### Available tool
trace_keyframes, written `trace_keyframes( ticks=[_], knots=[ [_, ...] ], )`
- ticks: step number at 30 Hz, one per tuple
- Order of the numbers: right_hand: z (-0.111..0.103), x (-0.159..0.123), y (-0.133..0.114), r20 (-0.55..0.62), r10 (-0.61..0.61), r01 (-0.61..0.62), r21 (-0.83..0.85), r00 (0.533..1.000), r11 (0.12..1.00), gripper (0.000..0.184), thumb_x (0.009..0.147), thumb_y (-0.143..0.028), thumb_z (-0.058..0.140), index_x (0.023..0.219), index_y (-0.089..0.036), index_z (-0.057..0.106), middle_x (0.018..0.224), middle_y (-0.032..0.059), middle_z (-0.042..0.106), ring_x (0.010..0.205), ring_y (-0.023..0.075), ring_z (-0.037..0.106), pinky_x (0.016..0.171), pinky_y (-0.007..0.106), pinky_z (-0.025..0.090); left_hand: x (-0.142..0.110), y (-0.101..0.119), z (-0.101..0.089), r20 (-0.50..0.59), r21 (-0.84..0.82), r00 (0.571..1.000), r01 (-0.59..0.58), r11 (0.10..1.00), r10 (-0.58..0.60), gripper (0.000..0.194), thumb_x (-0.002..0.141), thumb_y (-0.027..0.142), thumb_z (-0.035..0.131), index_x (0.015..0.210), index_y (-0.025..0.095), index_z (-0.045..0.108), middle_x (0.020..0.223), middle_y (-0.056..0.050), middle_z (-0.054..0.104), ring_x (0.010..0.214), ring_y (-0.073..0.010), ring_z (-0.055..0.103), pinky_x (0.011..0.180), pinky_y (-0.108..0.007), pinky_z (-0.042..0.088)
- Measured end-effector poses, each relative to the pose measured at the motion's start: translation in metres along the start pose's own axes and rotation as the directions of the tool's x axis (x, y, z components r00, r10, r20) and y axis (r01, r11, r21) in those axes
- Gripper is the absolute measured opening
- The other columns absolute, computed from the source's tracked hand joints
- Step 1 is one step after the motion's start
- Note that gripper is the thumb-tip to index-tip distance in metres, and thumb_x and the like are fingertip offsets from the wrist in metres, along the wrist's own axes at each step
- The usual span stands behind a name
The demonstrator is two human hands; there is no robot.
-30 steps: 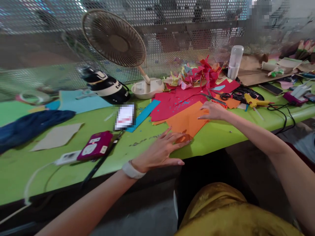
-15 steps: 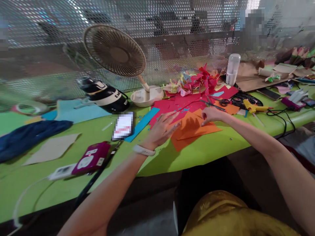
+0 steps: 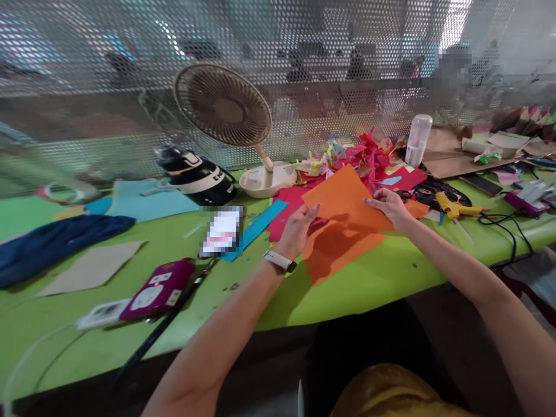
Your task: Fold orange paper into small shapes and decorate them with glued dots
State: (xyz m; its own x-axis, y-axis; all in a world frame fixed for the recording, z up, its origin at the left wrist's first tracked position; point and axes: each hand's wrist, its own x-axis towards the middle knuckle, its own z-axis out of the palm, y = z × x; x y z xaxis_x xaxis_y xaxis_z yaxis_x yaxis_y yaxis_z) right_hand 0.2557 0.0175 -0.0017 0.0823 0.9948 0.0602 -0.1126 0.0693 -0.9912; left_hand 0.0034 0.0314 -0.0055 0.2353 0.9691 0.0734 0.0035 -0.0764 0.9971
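Apparently a lift-and-handle step: orange sheet [image 3: 345, 191] held up between both hands, left hand [image 3: 297, 233] clamped on its left edge, right hand [image 3: 394, 209] pinching its right, over lower orange sheet [image 3: 336, 260] on worktop [image 3: 343, 304]. Next move likely calls for even, crease-free support.

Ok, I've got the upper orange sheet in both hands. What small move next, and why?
Probably lift the upper sheet slightly, clear of the lower sheet. Left hand and right hand grip its opposite sides, while its near part overlaps the lower sheet; I can't tell whether they touch.
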Motion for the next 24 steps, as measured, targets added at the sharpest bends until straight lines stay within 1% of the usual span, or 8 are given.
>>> trace_keyframes(
  ticks=[2,5,7,10,12,15,18,24],
  knots=[
    [0.002,-0.003,0.002,0.023,0.016,-0.017,0.017,1.0,1.0,0.053,0.049,-0.05,0.089,0.074,-0.023,0.051,0.066,-0.0073,0.058,0.061,0.0097,0.056,0.058,0.023,0.044,-0.003,0.005,0.006,-0.024,-0.082,0.995,0.092,0.992,-0.094,0.06,0.055,0.057,0.089,0.092,0.014,0.069,0.082,-0.007,0.074,0.073,-0.0206,0.072,0.064,-0.031,0.06],
    [0.001,-0.006,0.002,0.127,0.115,-0.119,0.021,0.985,0.993,0.05,0.053,-0.052,0.089,0.075,-0.022,0.055,0.065,-0.0069,0.059,0.056,0.0082,0.053,0.05,0.021,0.039,-0.009,0.011,0.01,-0.005,-0.08,0.99,0.139,0.987,-0.14,0.053,0.046,0.048,0.095,0.079,0.014,0.071,0.074,-0.005,0.073,0.065,-0.0173,0.067,0.051,-0.024,0.054],
    [0.0,-0.006,0.001,0.202,0.183,-0.193,0.03,0.962,0.981,0.048,0.054,-0.051,0.089,0.076,-0.021,0.059,0.068,-0.0047,0.064,0.056,0.0088,0.056,0.05,0.021,0.041,-0.011,0.013,0.01,0.019,-0.072,0.989,0.146,0.987,-0.145,0.05,0.045,0.047,0.095,0.075,0.014,0.072,0.074,-0.005,0.074,0.064,-0.0151,0.065,0.049,-0.021,0.052],
    [-0.001,-0.005,0.002,0.257,0.195,-0.216,0.056,0.946,0.975,0.046,0.05,-0.044,0.092,0.077,-0.02,0.064,0.076,-0.0008,0.072,0.065,0.0121,0.065,0.058,0.023,0.05,-0.013,0.015,0.007,0.035,-0.077,0.988,0.156,0.985,-0.153,0.049,0.044,0.046,0.095,0.074,0.014,0.073,0.075,-0.006,0.075,0.062,-0.0138,0.064,0.049,-0.021,0.05],
    [-0.002,-0.004,0.004,0.268,0.194,-0.214,0.048,0.944,0.976,0.043,0.051,-0.041,0.091,0.079,-0.02,0.067,0.077,-0.0001,0.074,0.066,0.0133,0.068,0.059,0.023,0.052,-0.013,0.014,0.005,0.039,-0.081,0.988,0.155,0.985,-0.152,0.049,0.045,0.044,0.095,0.076,0.014,0.073,0.077,-0.007,0.075,0.062,-0.0137,0.064,0.049,-0.021,0.05],
    [-0.004,-0.003,0.009,0.297,0.204,-0.212,-0.004,0.933,0.977,0.037,0.057,-0.038,0.087,0.083,-0.021,0.068,0.079,0.0004,0.075,0.065,0.0137,0.068,0.055,0.023,0.051,-0.012,0.011,0.004,0.047,-0.086,0.988,0.153,0.984,-0.149,0.045,0.047,0.041,0.094,0.078,0.014,0.073,0.077,-0.007,0.075,0.062,-0.0144,0.064,0.05,-0.023,0.05],
    [-0.006,-0.003,0.011,0.317,0.184,-0.178,-0.05,0.93,0.983,0.034,0.061,-0.037,0.084,0.086,-0.019,0.07,0.079,0.0015,0.075,0.065,0.0143,0.069,0.056,0.024,0.052,-0.011,0.008,0.003,0.041,-0.131,0.987,0.16,0.978,-0.156,0.043,0.048,0.037,0.093,0.079,0.015,0.073,0.079,-0.006,0.076,0.063,-0.0147,0.066,0.053,-0.024,0.053],
    [-0.006,-0.003,0.013,0.293,0.196,-0.198,-0.021,0.936,0.98,0.034,0.057,-0.037,0.085,0.084,-0.02,0.073,0.083,0.0022,0.077,0.072,0.0163,0.071,0.066,0.027,0.057,-0.009,0.009,-0.002,0.07,-0.172,0.984,0.172,0.97,-0.162,0.039,0.048,0.032,0.091,0.081,0.017,0.076,0.077,-0.002,0.075,0.061,-0.0119,0.064,0.054,-0.022,0.056]
  ],
)
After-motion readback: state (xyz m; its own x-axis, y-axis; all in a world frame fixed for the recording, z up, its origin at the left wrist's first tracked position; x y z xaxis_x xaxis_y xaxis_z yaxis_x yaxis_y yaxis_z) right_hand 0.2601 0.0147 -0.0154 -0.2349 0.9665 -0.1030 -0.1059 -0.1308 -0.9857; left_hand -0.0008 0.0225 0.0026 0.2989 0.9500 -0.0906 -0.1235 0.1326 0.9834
